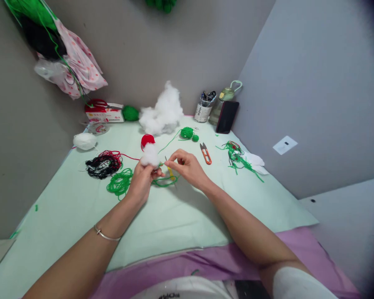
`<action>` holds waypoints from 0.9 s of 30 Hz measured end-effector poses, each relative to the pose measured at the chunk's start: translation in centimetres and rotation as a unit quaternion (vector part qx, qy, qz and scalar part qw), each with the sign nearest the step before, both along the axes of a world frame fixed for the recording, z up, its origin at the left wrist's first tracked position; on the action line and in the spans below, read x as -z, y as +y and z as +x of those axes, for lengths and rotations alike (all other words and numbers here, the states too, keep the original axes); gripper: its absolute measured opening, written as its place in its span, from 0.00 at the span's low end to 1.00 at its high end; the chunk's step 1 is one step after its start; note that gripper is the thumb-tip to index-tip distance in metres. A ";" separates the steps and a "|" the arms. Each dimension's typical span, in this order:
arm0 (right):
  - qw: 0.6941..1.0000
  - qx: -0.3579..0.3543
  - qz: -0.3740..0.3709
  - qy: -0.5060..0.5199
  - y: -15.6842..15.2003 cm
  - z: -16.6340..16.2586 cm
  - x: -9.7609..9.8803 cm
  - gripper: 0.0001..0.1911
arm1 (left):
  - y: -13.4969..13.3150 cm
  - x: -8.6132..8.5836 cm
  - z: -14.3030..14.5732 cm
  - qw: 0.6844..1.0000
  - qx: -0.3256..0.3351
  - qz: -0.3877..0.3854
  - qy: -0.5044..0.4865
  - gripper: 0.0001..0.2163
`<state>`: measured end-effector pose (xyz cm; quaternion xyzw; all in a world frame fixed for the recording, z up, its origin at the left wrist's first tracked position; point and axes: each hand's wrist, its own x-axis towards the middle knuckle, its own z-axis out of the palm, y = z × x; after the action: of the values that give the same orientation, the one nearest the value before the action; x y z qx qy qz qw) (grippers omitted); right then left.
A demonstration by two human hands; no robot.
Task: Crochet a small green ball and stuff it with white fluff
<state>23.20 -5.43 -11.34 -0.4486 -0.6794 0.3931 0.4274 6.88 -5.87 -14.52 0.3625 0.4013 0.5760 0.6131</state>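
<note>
My left hand (pixel 142 179) is closed around a small tuft of white stuffing (pixel 150 156) with a red crocheted piece (pixel 147 139) showing just above it. My right hand (pixel 187 165) pinches a strand of green yarn (pixel 165 181) close to a yellow-handled crochet hook (pixel 170 170); the fingertips of both hands nearly meet over the pale green table cover (pixel 81 199). The green strand runs back to a small green yarn ball (pixel 187 133).
Left of my hands lie a loose green yarn tangle (pixel 120 182) and a red and black yarn tangle (pixel 103 163). Orange thread snips (pixel 206 153) and green scraps (pixel 237 158) lie right. A stuffing pile (pixel 162 112), a pen cup (pixel 203 110), a bottle (pixel 224 99) and a box (pixel 104 113) stand at the back.
</note>
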 end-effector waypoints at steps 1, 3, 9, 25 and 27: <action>0.999 0.001 0.007 0.038 0.1 0.3 -0.2 0.12 | -0.1 -0.1 -0.1 1.000 0.011 -0.007 -0.005 0.05; 0.991 -0.027 -0.017 0.130 0.2 0.6 -0.6 0.14 | -0.1 0.0 -0.2 0.999 0.031 -0.022 -0.009 0.05; 0.995 -0.031 -0.057 0.073 -0.1 0.3 -0.5 0.11 | 0.3 1.0 -0.2 0.999 0.033 -0.031 -0.005 0.13; 0.993 0.014 -0.006 -0.114 0.1 -0.1 1.2 0.09 | -0.7 -1.4 0.2 0.993 0.112 0.022 -0.024 0.16; 0.991 0.017 0.006 -0.135 -0.2 -0.2 0.9 0.08 | -0.6 -1.0 0.1 0.994 0.108 0.022 -0.016 0.15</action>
<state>23.01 -5.64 -12.23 -0.5064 -0.7255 0.3178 0.3408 7.00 -6.47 -13.48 0.4076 0.3376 0.5208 0.6698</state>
